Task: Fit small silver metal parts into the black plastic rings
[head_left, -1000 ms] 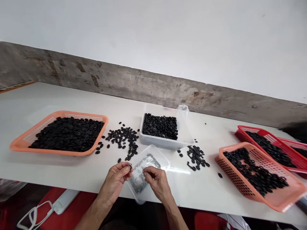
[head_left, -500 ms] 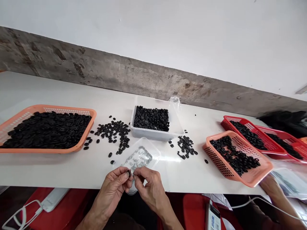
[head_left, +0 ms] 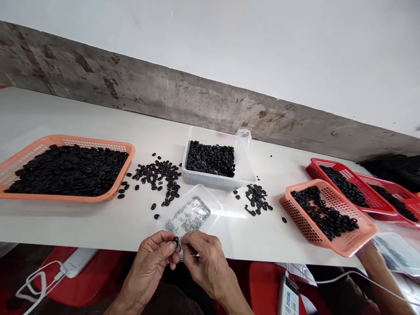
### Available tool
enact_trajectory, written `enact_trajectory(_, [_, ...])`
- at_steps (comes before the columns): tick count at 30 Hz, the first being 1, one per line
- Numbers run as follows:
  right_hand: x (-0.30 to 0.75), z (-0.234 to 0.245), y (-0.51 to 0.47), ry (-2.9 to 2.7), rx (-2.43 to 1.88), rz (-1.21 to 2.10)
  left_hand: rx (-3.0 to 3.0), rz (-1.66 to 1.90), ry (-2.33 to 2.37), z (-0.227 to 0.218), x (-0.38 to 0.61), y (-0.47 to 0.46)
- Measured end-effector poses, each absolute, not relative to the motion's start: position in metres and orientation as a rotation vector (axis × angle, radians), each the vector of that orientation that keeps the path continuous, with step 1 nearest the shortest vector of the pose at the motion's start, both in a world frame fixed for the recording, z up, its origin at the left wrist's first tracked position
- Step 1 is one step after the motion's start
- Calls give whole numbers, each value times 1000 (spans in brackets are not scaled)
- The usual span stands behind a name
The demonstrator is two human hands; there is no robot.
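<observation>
Pinching a small black ring (head_left: 176, 241), the left hand (head_left: 154, 256) meets the right hand (head_left: 206, 259) fingertip to fingertip just this side of the clear tray (head_left: 218, 205) — both have drawn back off it — perhaps fitting a tiny metal piece, too small to tell.

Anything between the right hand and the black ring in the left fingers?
Nothing visible: left hand pinches the black ring; right hand is right beside it, just in front of the clear tray.
</observation>
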State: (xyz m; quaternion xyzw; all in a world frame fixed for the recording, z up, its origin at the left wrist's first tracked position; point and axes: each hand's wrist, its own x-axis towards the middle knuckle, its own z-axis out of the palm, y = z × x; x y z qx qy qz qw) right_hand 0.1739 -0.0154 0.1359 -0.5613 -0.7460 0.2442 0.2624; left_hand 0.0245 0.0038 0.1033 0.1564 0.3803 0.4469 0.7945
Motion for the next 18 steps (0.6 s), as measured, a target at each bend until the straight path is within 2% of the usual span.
enact_trajectory(10, [172,138,-19,-2009,-1467,694,480,953,853,100,21,-1])
enact_trajectory(18, [171,135,-21,-1805,-1232,855,388,956,802,105,20,-5])
